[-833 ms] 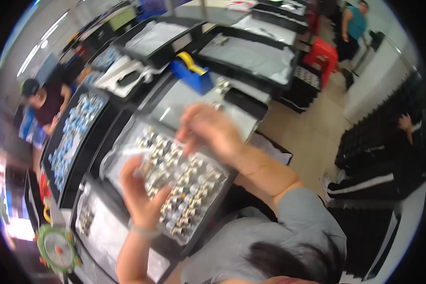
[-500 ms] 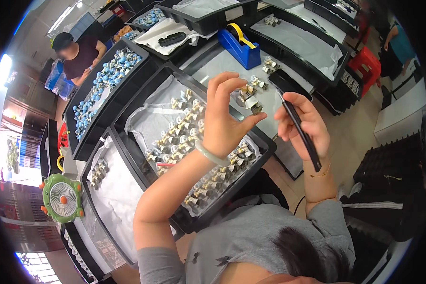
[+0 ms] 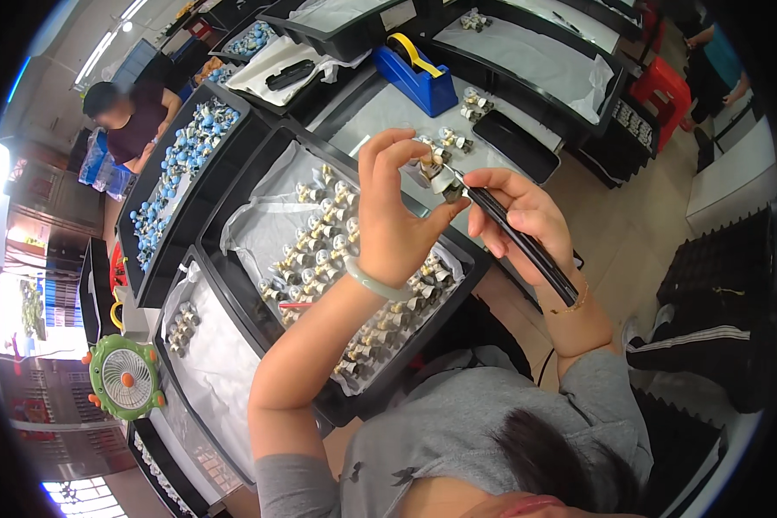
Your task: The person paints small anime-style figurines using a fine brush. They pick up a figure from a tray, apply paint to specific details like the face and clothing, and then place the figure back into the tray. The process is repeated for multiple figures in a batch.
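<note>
Between the thumb and fingers of my left hand (image 3: 387, 220) is a small figurine (image 3: 443, 181) in white, yellow and grey-green, held up above the table. My right hand (image 3: 531, 220) grips a slim black pen-shaped tool (image 3: 527, 246). Its thin tip meets the figurine or lies just beside it; I cannot tell whether they touch. Below my left forearm, rows of similar figurines (image 3: 306, 237) lie on white paper in a black tray (image 3: 211, 259). A few more figurines (image 3: 451, 140) lie on the table beyond my hands.
Behind my hands are a black phone-like slab (image 3: 516, 147) and a blue tape dispenser (image 3: 414, 79). Blue-headed pieces (image 3: 181, 168) fill a tray at the left, near a seated co-worker (image 3: 134, 116). A green fan (image 3: 125, 378) stands far left. A red stool (image 3: 665, 95) is at right.
My right hand has come left and brought the tool's tip up to the figurine, from some distance away. My left hand keeps its hold. The whole view has shifted slightly.
</note>
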A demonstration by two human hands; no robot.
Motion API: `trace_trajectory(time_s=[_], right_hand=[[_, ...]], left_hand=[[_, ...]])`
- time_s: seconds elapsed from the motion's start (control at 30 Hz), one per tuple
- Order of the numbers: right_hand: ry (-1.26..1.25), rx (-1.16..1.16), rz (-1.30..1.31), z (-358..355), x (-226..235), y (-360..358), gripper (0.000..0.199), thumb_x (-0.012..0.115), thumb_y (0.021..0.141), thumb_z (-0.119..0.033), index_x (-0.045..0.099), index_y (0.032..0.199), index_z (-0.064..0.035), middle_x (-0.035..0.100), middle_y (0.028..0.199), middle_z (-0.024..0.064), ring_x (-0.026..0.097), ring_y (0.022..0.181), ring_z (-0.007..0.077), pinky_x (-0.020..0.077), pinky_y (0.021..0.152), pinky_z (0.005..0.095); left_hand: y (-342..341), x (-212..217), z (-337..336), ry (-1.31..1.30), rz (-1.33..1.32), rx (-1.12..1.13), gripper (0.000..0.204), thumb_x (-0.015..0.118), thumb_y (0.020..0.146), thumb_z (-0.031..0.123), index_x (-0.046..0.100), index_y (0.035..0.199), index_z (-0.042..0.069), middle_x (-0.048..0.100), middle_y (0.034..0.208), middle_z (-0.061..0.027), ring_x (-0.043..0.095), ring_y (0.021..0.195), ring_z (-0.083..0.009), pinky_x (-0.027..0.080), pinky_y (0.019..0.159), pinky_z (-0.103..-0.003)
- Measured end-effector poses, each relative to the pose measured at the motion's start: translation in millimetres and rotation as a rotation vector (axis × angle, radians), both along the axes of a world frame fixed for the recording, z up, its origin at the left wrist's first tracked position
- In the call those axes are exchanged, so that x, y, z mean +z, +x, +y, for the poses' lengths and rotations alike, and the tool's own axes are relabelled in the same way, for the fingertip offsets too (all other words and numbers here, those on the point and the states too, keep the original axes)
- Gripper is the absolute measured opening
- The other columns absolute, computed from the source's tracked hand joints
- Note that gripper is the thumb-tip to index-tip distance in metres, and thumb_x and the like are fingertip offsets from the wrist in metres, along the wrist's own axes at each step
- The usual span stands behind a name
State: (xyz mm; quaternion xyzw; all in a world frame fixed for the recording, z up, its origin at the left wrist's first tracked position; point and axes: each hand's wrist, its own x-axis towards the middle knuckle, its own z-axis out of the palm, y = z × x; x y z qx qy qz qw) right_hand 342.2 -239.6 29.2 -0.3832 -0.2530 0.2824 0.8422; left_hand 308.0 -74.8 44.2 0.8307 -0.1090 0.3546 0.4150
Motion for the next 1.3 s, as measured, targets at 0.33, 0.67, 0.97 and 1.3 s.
trace_trajectory(time_s=[0.33,0.67,0.97,1.3], right_hand=[[0.006,0.006,0.009,3,-2,3,0.056,0.054,0.073,-0.023,0.041,0.116,0.0093,0.057,0.081,0.0181,0.050,0.053,0.0116,0.0401,0.049,0.0172],[-0.297,-0.483,-0.388,0,-11,9,0.016,0.049,0.083,-0.008,0.058,0.093,0.0000,0.049,0.086,0.0005,0.042,0.065,0.0069,0.0359,0.061,0.0185],[-0.412,-0.410,-0.355,19,-20,-7,0.043,0.071,0.071,-0.026,0.054,0.101,-0.0007,0.047,0.092,-0.0004,0.041,0.076,0.0050,0.0340,0.066,0.0186],[0.787,-0.421,-1.100,-48,116,-28,0.026,0.049,0.075,-0.002,0.047,0.099,-0.0138,0.042,0.054,-0.0074,0.035,0.041,0.0018,0.0259,0.037,0.0171]], left_hand=[[3,0,0,-0.012,0.011,0.005,0.060,0.076,0.048,0.000,0.046,0.099,0.007,0.044,0.110,-0.0130,0.045,0.103,-0.0312,0.040,0.085,-0.037],[0,-2,-2,-0.014,-0.027,-0.041,0.064,0.081,0.051,0.011,0.044,0.103,0.008,0.044,0.112,-0.0102,0.047,0.099,-0.0224,0.039,0.080,-0.033],[-8,-4,-5,0.234,-0.086,0.044,0.055,0.076,0.051,0.009,0.048,0.098,0.005,0.048,0.104,-0.0142,0.048,0.095,-0.0306,0.039,0.082,-0.037],[-22,0,22,-0.010,-0.025,0.053,0.058,0.079,0.049,0.007,0.046,0.097,0.004,0.048,0.098,-0.0132,0.048,0.092,-0.0298,0.041,0.080,-0.036]])
